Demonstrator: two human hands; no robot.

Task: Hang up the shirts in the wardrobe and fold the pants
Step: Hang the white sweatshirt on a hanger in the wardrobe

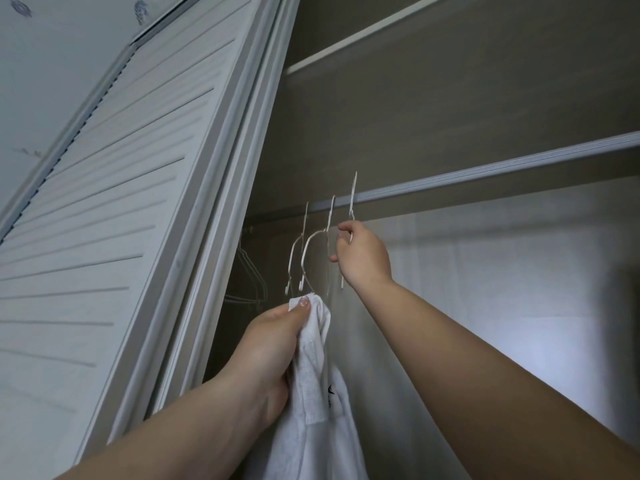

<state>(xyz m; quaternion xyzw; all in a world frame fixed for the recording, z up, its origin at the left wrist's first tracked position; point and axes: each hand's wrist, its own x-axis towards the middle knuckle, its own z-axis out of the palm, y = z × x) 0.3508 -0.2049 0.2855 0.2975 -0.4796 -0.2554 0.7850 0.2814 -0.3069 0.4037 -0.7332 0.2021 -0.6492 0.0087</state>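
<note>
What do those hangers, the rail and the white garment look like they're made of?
Hangers: thin, bent strands, probably white-coated wire.
Rail: pale grey with lengthwise ridges and a dull sheen, likely metal.
White garment: soft, matte cloth that bunches in the left hand, possibly cotton; the weave is too blurred to tell.

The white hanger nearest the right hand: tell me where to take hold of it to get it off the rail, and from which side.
Take the hanger at its neck, just under the hook, where the right hand already pinches it. Come from below and in front: the hook opens over the rail, so it probably lifts up and off. The left hand holds the white shirt.
</note>
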